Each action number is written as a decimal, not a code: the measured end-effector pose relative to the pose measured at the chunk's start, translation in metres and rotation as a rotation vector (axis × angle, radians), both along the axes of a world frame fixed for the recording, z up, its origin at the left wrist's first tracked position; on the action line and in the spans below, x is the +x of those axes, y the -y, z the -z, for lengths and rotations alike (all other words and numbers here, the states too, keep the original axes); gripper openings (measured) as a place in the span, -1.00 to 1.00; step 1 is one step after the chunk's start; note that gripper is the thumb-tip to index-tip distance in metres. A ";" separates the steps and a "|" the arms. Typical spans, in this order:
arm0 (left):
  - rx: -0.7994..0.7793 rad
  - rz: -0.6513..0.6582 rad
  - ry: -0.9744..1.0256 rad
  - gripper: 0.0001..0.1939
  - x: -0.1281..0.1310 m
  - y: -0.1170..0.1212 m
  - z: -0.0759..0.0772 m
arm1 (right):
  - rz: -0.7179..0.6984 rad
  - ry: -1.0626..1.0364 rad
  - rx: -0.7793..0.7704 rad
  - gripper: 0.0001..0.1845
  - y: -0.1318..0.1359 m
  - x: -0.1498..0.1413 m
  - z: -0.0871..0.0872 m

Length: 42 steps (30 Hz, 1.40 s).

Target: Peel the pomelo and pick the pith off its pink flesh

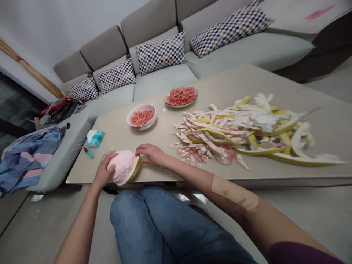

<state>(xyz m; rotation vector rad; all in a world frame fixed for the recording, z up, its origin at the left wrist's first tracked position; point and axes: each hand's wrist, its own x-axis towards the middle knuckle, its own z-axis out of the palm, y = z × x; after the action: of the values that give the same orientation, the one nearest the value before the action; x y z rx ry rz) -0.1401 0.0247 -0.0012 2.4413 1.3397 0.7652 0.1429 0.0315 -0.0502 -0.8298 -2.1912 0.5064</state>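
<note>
At the near table (pixel 115 161) edge: one half-peeled pomelo (pixel 123 167), pink pith exposed, yellow rind on its right side. Left hand (pixel 104 169) cups its left face; right hand (pixel 150 154) grips the rind edge. Behind: bowl (pixel 141 117) and plate (pixel 181 96) of pink flesh. Right: peel heap (pixel 247 128).

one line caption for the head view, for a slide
Both hands, left and right, grip a half-peeled pomelo beside a rind pile.
</note>
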 end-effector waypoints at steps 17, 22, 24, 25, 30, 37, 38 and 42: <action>0.029 -0.062 0.029 -0.67 0.012 -0.004 -0.004 | -0.319 0.034 -0.049 -0.81 -0.012 -0.012 -0.013; 0.007 -0.059 0.043 -0.68 0.011 -0.007 -0.005 | -0.326 0.166 0.144 -0.90 -0.008 -0.017 -0.015; -0.001 -0.062 0.047 -0.68 0.011 -0.007 -0.006 | -0.312 0.241 0.220 -0.87 -0.006 -0.018 -0.016; -0.003 -0.062 0.051 -0.68 0.011 -0.008 -0.006 | -0.300 0.273 0.254 -0.85 -0.005 -0.018 -0.016; 0.004 -0.076 0.092 -0.69 0.007 -0.010 -0.003 | -0.202 0.331 0.341 -0.82 0.002 -0.022 -0.006; -0.003 -0.130 0.107 -0.62 -0.002 -0.013 0.002 | -0.043 0.219 0.302 -0.82 0.001 -0.028 0.003; 0.004 -0.132 0.098 -0.61 -0.004 -0.013 0.002 | -0.058 0.242 0.312 -0.81 0.000 -0.027 0.000; 0.065 -0.204 0.044 -0.59 -0.013 -0.011 -0.001 | -0.087 0.445 0.375 -0.74 0.004 -0.028 -0.020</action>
<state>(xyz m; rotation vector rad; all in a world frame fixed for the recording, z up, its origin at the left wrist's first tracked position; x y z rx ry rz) -0.1532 0.0358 0.0002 2.3453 1.5884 0.9183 0.1144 0.0279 -0.0298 -0.6892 -2.6240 -0.0670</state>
